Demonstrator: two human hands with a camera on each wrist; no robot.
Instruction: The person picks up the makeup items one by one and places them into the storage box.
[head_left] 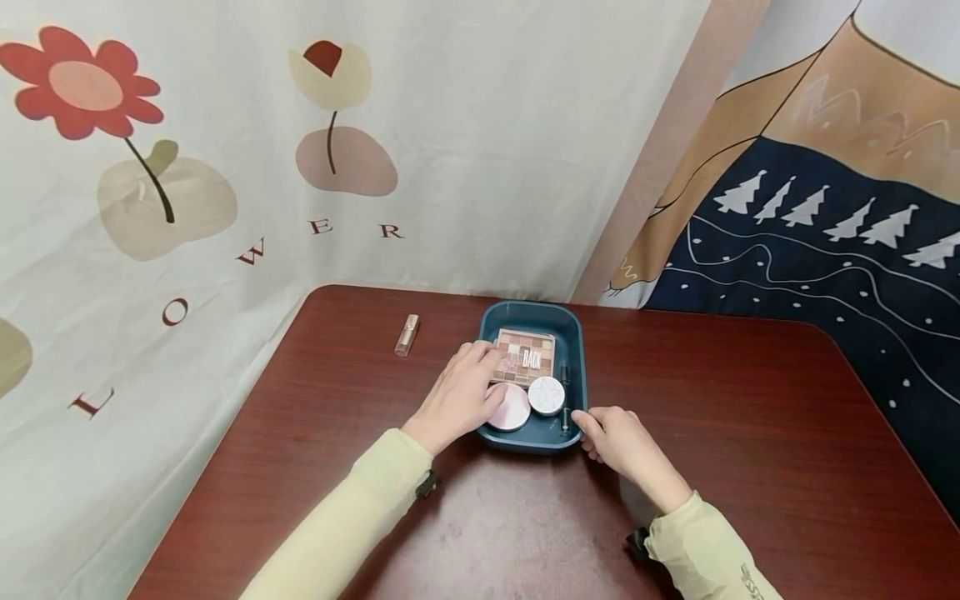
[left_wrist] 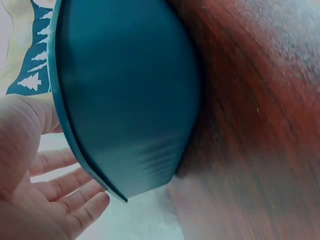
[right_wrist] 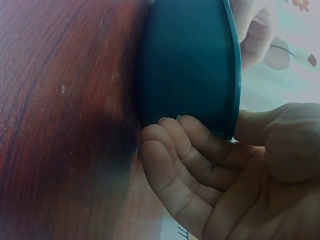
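A dark teal tray [head_left: 528,444] stands on the table in the head view. Inside lie an eyeshadow palette [head_left: 534,354] marked "BACK", a round pink compact [head_left: 512,408] and a smaller round white case [head_left: 547,395]. Two small dark slim items [head_left: 565,420] lie along its right side; their kind is unclear. My left hand [head_left: 461,396] reaches over the left rim, fingers loosely spread at the palette and thumb by the pink compact; whether they touch is unclear. With thumb on the rim and fingers curled against the outer wall, my right hand [right_wrist: 215,165] grips the tray's near right corner.
A lipstick-like tube [head_left: 407,335] lies on the reddish-brown table [head_left: 337,392], left of the tray. Behind the table hang a pale curtain with flower prints [head_left: 480,167] and a dark blue cloth with white trees [head_left: 810,242].
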